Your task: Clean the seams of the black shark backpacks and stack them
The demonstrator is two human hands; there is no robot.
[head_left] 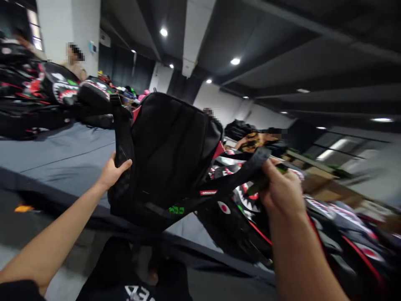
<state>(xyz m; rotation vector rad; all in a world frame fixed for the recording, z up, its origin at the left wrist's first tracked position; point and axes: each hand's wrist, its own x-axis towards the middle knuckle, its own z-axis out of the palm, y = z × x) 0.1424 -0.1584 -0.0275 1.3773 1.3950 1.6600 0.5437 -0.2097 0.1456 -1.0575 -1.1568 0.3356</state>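
A black bag with red edging and small green lettering near its bottom hangs tilted in front of me, above the table. My left hand is closed around the black strap at its left side, thumb outward. Off to the right, my right hand grips the end of a wide black strap bearing a small red label, pulled out from the bag. Something dark green shows beside those fingers, too blurred to name. Behind my right forearm lie black bags with shark-mouth prints.
A grey-covered table runs across in front of me. More shark-print bags are piled at its left. Cardboard boxes stand at right. Other people are beyond the piles.
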